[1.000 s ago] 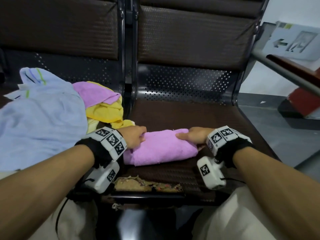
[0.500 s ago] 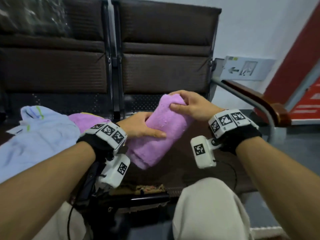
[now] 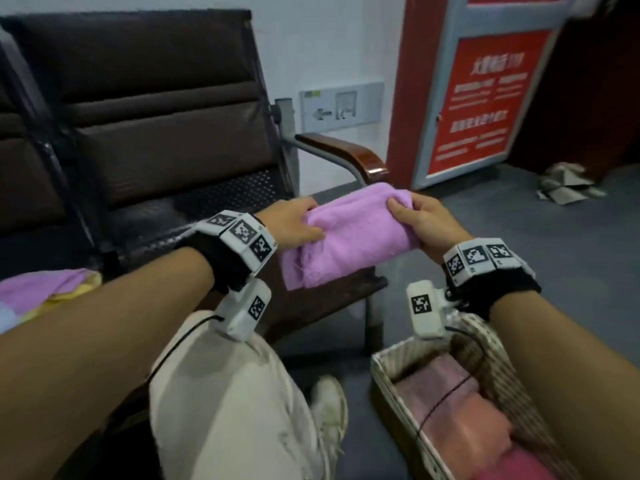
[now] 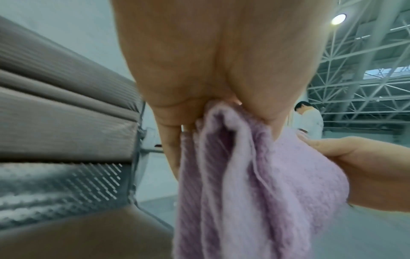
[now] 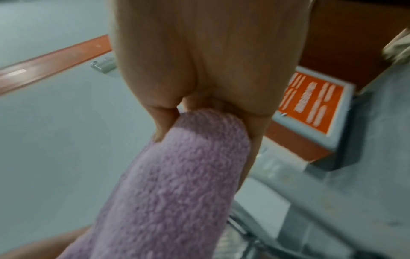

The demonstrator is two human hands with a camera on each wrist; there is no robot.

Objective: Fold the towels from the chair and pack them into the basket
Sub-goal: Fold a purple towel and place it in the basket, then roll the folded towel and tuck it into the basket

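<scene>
A folded purple towel point(image 3: 349, 237) hangs in the air past the right edge of the dark chair seat point(image 3: 194, 223). My left hand point(image 3: 294, 225) grips its left end and my right hand point(image 3: 420, 221) grips its right end. The left wrist view shows the purple towel point(image 4: 255, 192) pinched between thumb and fingers, folds hanging down. In the right wrist view the purple towel point(image 5: 177, 184) is clamped the same way. A woven basket point(image 3: 384, 372) stands on the floor at lower right with folded pink towels point(image 3: 457, 410) inside. More towels point(image 3: 45, 289) lie on the left seat.
The chair's armrest point(image 3: 346, 150) juts out just behind the towel. A red sign panel point(image 3: 485, 98) leans on the wall at the right. Crumpled paper point(image 3: 568, 183) lies on the grey floor. My knee point(image 3: 235, 393) and shoe point(image 3: 329, 403) are left of the basket.
Both hands lifted the folded purple towel off the seat and carried it right, beyond the chair edge. The view swung right, bringing the basket into sight.
</scene>
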